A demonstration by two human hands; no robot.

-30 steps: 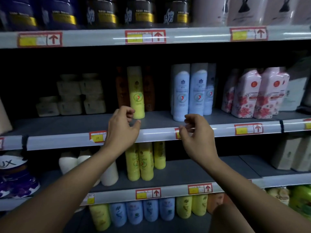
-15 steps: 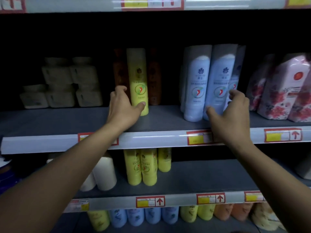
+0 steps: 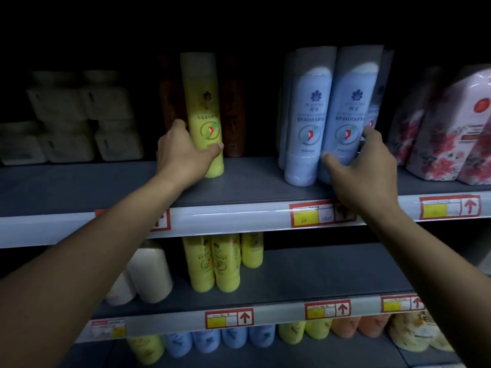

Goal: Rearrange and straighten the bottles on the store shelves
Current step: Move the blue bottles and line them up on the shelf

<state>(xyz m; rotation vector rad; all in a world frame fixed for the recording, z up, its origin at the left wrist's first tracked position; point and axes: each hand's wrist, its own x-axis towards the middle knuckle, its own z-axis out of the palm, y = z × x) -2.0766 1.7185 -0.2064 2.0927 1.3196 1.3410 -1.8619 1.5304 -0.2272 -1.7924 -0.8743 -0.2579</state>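
Tall yellow plastic bottle [image 3: 203, 112], now gripped by left hand [image 3: 183, 155]; right pale-blue plastic bottle [image 3: 350, 112], now clasped by right hand [image 3: 369, 168]; straightening is begun

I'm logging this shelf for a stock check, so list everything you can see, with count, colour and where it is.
yellow bottle: one, yellow, middle shelf, left of centre, upright
brown bottles: at least two, dark orange-brown, behind the yellow bottle
blue bottles: at least three, pale blue, middle shelf, right of centre
floral packs: at least two, pink and white, middle shelf, far right
pale boxes: several, stacked, middle shelf, left; count unclear
lower yellow bottles: three, shelf below
white bottles: two, left of those
bottom row bottles: yellow, blue and orange, partly hidden
price tags: red and yellow, on the shelf edges
left hand: grips the yellow bottle
right hand: grips a blue bottle
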